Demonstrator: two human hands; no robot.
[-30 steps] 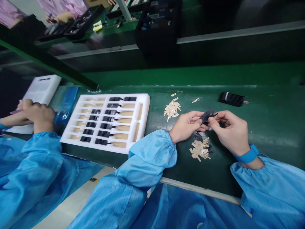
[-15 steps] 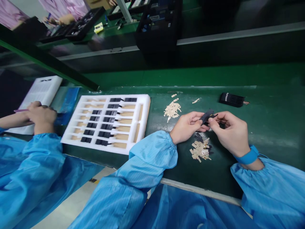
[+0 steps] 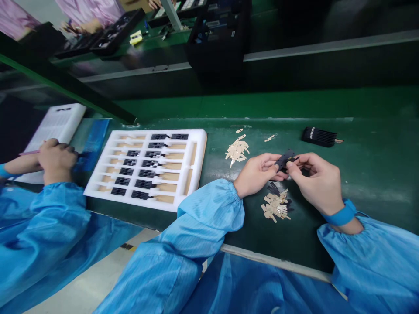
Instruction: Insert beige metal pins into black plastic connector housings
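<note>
Between my two hands is a dark, flat slotted part (image 3: 285, 158), partly covered by fingers. My left hand (image 3: 258, 173) is closed on its left end. At the other side my right hand (image 3: 316, 181) pinches a small black strip (image 3: 293, 159) against the part; fingertips hide where the two meet. Just below the hands lies a pile of small beige strips (image 3: 275, 206), with a few black strips (image 3: 274, 189) at its top edge. Another heap of beige strips (image 3: 237, 150) sits farther back, left of my hands.
A white foam tray (image 3: 163, 205) with black slotted parts in its pockets is on the left. A black finned block (image 3: 319, 136) lies at the back right. Beside me are a co-worker's hands (image 3: 58, 159). A green post (image 3: 98, 102) slants across the back left.
My hands and the dark part stay almost exactly where they were. The co-worker's forearm and sleeve at the left have shifted slightly.
</note>
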